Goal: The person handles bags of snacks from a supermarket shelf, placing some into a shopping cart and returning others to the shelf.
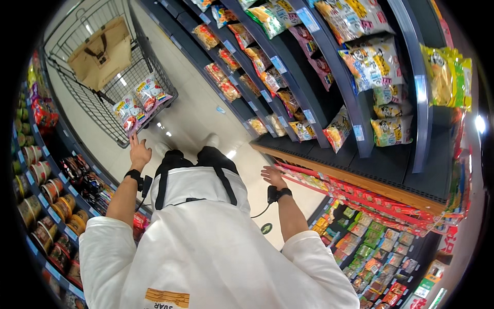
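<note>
My left hand (140, 153) has its fingers spread at the near edge of a wire shopping cart (115, 140); its fingertips are close to a pink and white snack bag (128, 112), and whether they touch cannot be told. A second such bag (150, 92) lies beside the first in the cart, and a beige tote bag (102, 56) with brown handles rests farther in. My right hand (273, 176) hangs empty, fingers apart, near the wooden edge of a shelf unit. Both wrists wear black straps with small devices.
Dark shelves (347, 164) with bagged snacks rise at the right. Shelves of instant noodle cups (40, 172) line the left. Red packets (366, 193) hang beside the wooden edge, with racks of small packets (370, 247) below. My feet stand on the pale floor (193, 112) behind the cart.
</note>
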{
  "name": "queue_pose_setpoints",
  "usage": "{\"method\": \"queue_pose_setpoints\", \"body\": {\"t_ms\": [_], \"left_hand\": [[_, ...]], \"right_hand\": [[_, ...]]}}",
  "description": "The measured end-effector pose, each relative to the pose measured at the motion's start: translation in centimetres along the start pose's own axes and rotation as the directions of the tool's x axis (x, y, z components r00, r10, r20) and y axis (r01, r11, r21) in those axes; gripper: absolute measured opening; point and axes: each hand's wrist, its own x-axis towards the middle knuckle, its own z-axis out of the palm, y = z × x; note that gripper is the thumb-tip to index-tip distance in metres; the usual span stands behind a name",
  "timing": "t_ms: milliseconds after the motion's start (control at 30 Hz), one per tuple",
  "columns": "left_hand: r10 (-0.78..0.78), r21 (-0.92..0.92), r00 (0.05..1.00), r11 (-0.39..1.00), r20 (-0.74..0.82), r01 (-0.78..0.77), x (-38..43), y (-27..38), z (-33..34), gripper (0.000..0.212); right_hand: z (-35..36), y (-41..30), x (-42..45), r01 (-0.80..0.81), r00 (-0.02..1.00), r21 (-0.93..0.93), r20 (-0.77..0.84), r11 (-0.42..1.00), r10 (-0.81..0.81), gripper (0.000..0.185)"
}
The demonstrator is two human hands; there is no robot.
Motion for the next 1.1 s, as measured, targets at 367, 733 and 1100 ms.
{"method": "queue_pose_setpoints", "body": {"t_ms": [367, 733, 1100], "left_hand": [[0.27, -0.128, 0.931, 0.961, 0.244, -0.245, 4.4, 6.0, 8.1, 0.036], [0.661, -0.474, 0.751, 0.662, 0.003, -0.581, 0.0, 44.3, -1.4, 0.026], [0.786, -0.209, 0.506, 0.461, -0.355, -0.862, 1.9, 62.5, -9.3, 0.036]], "right_hand": [[-3.8, -10.6, 5.8, 0.664, 0.731, -0.065, -0.158, 0.745, -0.664, 0.022], [-9.1, -26.0, 1.1, 0.888, 0.382, -0.069, -0.44, 0.455, -0.813, 0.019], [-13.8, -30.8, 9.6, 0.722, 0.503, -0.25, -0.452, 0.646, -0.737, 0.038]]}}
